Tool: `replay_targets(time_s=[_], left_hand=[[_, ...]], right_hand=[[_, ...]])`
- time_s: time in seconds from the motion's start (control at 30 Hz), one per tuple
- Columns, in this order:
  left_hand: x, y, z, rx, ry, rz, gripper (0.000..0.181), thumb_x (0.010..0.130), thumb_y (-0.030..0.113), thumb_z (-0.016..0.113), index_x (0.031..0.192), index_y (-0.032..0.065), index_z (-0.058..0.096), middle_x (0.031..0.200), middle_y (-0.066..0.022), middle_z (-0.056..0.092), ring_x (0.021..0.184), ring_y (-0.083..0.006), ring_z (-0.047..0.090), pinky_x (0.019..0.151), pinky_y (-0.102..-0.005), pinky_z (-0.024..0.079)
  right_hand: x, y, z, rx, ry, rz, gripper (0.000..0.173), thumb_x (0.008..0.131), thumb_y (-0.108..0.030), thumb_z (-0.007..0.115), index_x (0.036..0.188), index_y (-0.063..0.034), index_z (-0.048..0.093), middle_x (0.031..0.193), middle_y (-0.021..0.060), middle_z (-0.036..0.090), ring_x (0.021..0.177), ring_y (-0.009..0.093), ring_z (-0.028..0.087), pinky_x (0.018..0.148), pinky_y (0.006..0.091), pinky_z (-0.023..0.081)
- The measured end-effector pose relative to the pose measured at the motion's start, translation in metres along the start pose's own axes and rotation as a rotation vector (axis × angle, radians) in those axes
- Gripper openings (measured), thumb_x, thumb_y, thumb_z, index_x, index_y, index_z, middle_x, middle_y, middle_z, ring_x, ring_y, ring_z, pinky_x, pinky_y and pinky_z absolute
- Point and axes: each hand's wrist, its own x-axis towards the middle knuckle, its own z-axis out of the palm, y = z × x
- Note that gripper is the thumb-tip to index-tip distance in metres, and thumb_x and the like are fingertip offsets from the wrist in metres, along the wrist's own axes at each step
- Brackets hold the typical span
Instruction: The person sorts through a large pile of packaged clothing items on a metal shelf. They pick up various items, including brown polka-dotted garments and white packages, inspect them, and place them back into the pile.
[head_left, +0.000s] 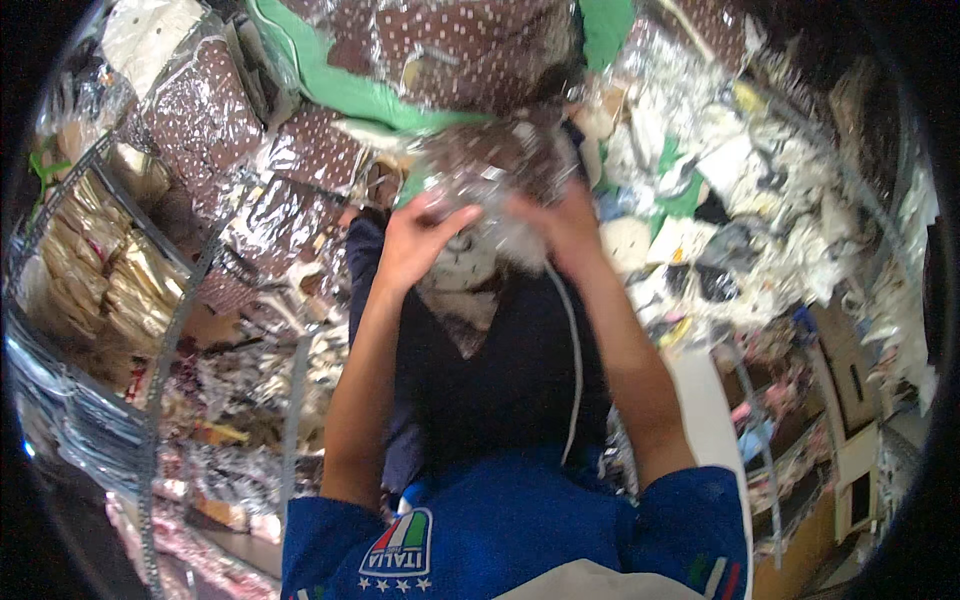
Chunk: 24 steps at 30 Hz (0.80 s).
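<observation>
In front of my lap, my left hand (424, 240) and my right hand (561, 225) grip a crinkled clear plastic bag (499, 157) from its two sides. My left thumb points inward along the near edge of the bag. Motion blur softens my right fingers and the plastic, so the bag's contents cannot be made out for sure; brown shows through it. Directly below my hands, a pale piece with small dark marks (465, 266) lies between my dark-trousered legs. A thin white cord (574, 345) runs down from near my right wrist.
Brown, white-dotted plastic-wrapped packages (480, 52) lie ahead on green cloth (352, 94), with more (202, 112) at left. White plastic and scraps (757, 195) are heaped at right. Metal-framed shelves (184, 315) with bagged goods stand at left, other shelving (765, 457) at lower right.
</observation>
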Motion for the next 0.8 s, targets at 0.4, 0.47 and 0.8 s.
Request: replay_targets(time_s=[0.4, 0.47, 0.8], left_hand=[[-0.005, 0.008, -0.055, 0.274, 0.01, -0.097, 0.038, 0.096, 0.023, 0.065, 0.123, -0.0036, 0.059, 0.099, -0.0051, 0.066, 0.088, -0.01, 0.059, 0.083, -0.0237, 0.047], [-0.01, 0.0, -0.07, 0.355, -0.026, -0.012, 0.038, 0.096, 0.023, 0.064, 0.124, -0.0018, 0.058, 0.1, -0.0045, 0.066, 0.089, -0.0102, 0.059, 0.081, -0.0232, 0.046], [-0.017, 0.042, -0.088, 0.707, -0.144, -0.005, 0.037, 0.097, 0.024, 0.063, 0.125, 0.0008, 0.058, 0.108, -0.0055, 0.065, 0.097, -0.0125, 0.059, 0.085, -0.0268, 0.047]], right_hand=[[-0.138, -0.023, -0.231, -0.451, 0.942, -0.388, 0.077, 0.079, 0.006, 0.067, 0.147, 0.0026, 0.029, 0.127, 0.015, 0.058, 0.112, 0.021, 0.059, 0.099, 0.0324, 0.044], [-0.175, -0.031, -0.247, -0.506, 1.095, -0.439, 0.078, 0.079, 0.006, 0.067, 0.146, 0.0025, 0.028, 0.127, 0.0148, 0.058, 0.113, 0.022, 0.058, 0.101, 0.0333, 0.043], [-0.191, 0.166, -0.178, -1.007, 1.095, -0.004, 0.068, 0.083, 0.007, 0.046, 0.147, -0.0171, 0.04, 0.138, 0.0227, 0.049, 0.113, 0.038, 0.055, 0.093, 0.0447, 0.047]])
